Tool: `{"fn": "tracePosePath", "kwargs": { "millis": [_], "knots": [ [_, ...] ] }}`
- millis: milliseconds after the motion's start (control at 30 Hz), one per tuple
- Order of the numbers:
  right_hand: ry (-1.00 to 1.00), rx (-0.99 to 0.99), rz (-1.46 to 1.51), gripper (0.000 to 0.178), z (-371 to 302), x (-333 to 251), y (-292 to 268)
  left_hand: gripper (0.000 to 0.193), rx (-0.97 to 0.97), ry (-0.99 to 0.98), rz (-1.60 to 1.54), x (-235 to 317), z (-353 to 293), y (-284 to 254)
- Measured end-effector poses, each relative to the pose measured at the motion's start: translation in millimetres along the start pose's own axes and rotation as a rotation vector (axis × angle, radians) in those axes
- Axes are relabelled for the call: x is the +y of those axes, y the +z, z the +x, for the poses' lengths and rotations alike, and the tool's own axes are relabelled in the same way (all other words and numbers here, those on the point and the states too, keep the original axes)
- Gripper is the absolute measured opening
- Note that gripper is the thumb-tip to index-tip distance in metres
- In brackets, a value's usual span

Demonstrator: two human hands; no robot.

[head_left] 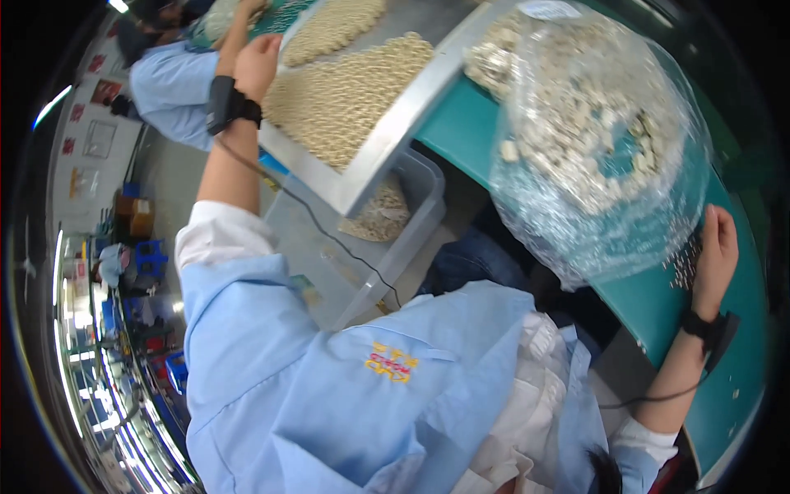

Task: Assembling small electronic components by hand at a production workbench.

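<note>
My left hand point(257, 66) is raised at the upper left, beside the metal-framed tray point(380, 140). Its fingers are curled together, and whatever they hold, if anything, is hidden. Small beige pieces point(341, 103) lie across the tray in dense rows. My right hand point(717, 255) rests at the right on the green tabletop point(650, 309), its fingers loosely stretched and apart, with nothing visible in them. Tiny pinkish pieces point(681, 265) are scattered beside it. Between my hands sits a large clear plastic bag point(559, 239) full of small, pale, blocky pieces point(576, 115).
Below the tray stands a translucent plastic bin point(428, 193) with a bag of small pieces point(380, 212) inside. A dark cord point(317, 226) runs from my left wristband. Another person's blue sleeve point(173, 90) is close by at the upper left. Blue stools point(151, 258) stand farther off.
</note>
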State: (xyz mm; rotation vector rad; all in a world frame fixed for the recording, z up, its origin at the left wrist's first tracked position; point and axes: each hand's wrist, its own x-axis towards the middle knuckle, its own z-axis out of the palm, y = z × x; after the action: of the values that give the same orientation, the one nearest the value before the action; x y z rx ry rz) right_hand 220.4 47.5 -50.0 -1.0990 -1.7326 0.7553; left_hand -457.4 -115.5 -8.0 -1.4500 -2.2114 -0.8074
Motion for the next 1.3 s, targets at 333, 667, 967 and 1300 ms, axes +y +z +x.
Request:
{"fn": "tracePosePath", "kwargs": {
  "millis": [333,667,967,1300],
  "knots": [
    [0.067,0.037,-0.002,0.015,-1,-16,3,0.015,-0.352,0.808,-0.496,345,-64,22],
    [0.096,0.048,0.006,0.018,4,-18,4,0.019,-0.511,1.092,-0.464,415,-76,110],
    [-0.232,-0.194,-0.418,0.020,-4,-27,-8,0.017,-0.554,0.686,-0.668,432,-79,96],
    [-0.028,-0.413,-0.525,0.019,-4,-40,-1,0.021,-0.499,0.321,-1.254,468,-99,97]
  ]
}}
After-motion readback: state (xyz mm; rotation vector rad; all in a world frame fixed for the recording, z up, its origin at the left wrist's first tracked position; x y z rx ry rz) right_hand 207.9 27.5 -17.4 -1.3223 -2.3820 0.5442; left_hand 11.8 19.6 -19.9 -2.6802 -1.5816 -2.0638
